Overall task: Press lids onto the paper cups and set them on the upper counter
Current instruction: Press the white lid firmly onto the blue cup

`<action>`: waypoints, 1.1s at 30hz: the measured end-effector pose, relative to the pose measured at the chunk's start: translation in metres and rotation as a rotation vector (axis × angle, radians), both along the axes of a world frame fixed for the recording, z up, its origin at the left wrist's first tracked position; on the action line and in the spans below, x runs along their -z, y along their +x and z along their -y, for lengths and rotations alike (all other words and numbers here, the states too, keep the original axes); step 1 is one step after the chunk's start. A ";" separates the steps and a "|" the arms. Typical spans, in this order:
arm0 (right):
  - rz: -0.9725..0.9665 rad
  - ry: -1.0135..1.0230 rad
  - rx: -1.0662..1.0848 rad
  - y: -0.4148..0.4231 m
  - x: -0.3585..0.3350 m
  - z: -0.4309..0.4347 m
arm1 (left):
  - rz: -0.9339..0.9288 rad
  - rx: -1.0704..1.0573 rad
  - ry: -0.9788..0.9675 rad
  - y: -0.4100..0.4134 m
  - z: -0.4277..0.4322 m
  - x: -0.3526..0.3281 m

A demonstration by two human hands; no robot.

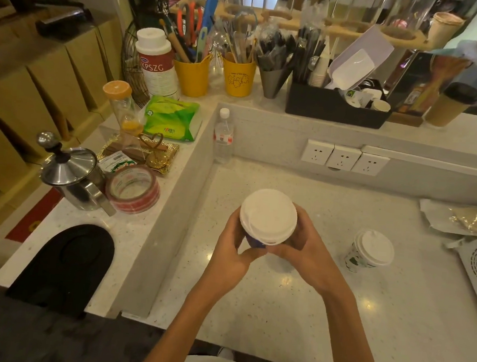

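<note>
Both hands hold one paper cup above the lower counter (278, 307). Its white lid (268, 215) faces the camera and hides most of the cup; only a strip of blue wall (254, 242) shows below it. My left hand (230, 247) wraps the cup's left side and my right hand (304, 250) wraps its right side, thumbs near the lid's rim. A second paper cup (368, 252), green-patterned with a white lid on, stands on the lower counter to the right. A brown cup with a black lid (451, 104) stands on the upper counter (440, 134) at the back right.
A water bottle (223, 136) stands in the lower counter's back left corner. On the left ledge are a steel pot (71, 174), a tape roll (133, 189) and a black mat (68, 264). A black organiser (334, 107) and yellow buckets (238, 76) crowd the upper counter. Wall sockets (343, 158); paper wrappers (462, 220) at right.
</note>
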State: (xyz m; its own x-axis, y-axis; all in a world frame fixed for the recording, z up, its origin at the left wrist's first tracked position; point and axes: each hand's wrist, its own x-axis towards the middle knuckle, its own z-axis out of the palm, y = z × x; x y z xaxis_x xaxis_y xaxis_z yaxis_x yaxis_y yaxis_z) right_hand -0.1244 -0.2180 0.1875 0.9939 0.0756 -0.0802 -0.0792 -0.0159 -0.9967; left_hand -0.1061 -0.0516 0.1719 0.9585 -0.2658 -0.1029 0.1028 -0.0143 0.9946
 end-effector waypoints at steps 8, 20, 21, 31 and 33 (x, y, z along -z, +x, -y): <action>-0.118 0.526 0.097 -0.006 0.017 0.004 | 0.317 0.034 0.387 -0.005 0.015 -0.016; -0.022 -0.033 0.108 -0.005 -0.018 0.002 | -0.117 -0.018 -0.173 -0.001 0.019 -0.011; -0.016 -0.010 0.082 -0.008 -0.017 0.003 | -0.060 -0.025 -0.162 0.000 0.017 -0.012; -0.035 0.056 0.133 -0.018 -0.005 -0.008 | 0.237 -0.045 0.062 -0.007 0.021 -0.018; 0.001 0.036 0.119 -0.017 -0.009 -0.009 | 0.235 -0.042 0.068 -0.005 0.022 -0.017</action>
State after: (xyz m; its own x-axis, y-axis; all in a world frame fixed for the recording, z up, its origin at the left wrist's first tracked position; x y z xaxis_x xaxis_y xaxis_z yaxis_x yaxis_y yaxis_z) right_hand -0.1412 -0.2094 0.1968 0.9961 -0.0401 -0.0781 -0.0769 0.0291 -0.9966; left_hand -0.1109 -0.0732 0.1887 0.9682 -0.2257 0.1081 -0.1296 -0.0829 0.9881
